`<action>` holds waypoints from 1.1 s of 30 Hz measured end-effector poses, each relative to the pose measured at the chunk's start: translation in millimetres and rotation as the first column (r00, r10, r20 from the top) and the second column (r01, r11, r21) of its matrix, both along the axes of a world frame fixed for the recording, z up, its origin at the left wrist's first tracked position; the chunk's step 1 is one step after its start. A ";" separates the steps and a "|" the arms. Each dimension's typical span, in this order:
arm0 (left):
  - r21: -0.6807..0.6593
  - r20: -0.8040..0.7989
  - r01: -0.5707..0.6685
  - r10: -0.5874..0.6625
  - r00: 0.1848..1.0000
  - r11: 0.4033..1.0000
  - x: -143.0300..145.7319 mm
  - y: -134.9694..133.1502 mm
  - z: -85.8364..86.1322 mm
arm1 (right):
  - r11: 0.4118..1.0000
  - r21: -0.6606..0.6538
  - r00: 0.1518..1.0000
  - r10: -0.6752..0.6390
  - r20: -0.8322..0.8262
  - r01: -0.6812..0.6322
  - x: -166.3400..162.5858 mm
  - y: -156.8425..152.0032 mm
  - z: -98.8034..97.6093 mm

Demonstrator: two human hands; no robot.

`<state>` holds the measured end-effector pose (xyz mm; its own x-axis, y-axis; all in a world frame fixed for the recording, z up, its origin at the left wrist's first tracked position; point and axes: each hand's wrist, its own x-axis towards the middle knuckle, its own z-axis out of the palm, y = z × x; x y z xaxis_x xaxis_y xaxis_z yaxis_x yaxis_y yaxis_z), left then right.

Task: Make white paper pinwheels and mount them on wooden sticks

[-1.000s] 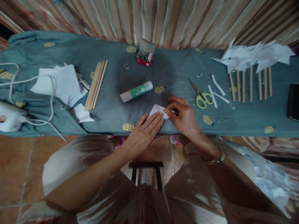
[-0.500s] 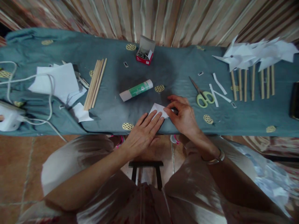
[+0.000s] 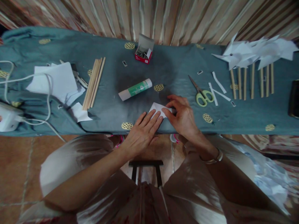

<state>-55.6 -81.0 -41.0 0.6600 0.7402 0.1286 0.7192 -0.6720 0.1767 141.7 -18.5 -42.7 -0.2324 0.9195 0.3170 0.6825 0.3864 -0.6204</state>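
Head view: looks down on a blue-green cloth (image 3: pixel 107 118). Find the folded white paper (image 3: pixel 159 106) near the front edge of the cloth, partly under the left fingers. Covers its near left part with the left hand (image 3: pixel 142 132), palm down, fingers stretched out and slightly spread. Meets its right end with the right hand (image 3: pixel 178 112), thumb on the paper, forefinger curled close, narrow at the tips. Cannot tell about any paper caught between thumb and forefinger.

Probably creasing a fold, judging from the flat left hand and the thumb placement. For a clean line: pin firmly with the left fingers, against slipping on soft cloth. Match edges before bearing down; then run the thumb along the crease, away from the pinned side. Avoid tugging at the right end; could skew the fold.

Note around the hands: glue stick (image 3: pixel 137 89) lying aslant just beyond; scissors (image 3: pixel 199 91) and paper strips (image 3: pixel 219 82) to the right; wooden sticks (image 3: pixel 93 83) to the left. See no contact between these and the paper.
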 end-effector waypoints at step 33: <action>0.056 -0.050 -0.045 0.047 0.998 0.997 -45.9 -27.4 9.3 | 0.999 0.033 1.000 -0.020 -0.008 0.021 19.9 -9.6 -4.4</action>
<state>-101.5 -108.4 -31.7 0.6321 0.7627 0.1369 0.7567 -0.6456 0.1027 161.6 -28.1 -47.0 -0.2112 0.9131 0.3488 0.6860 0.3927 -0.6125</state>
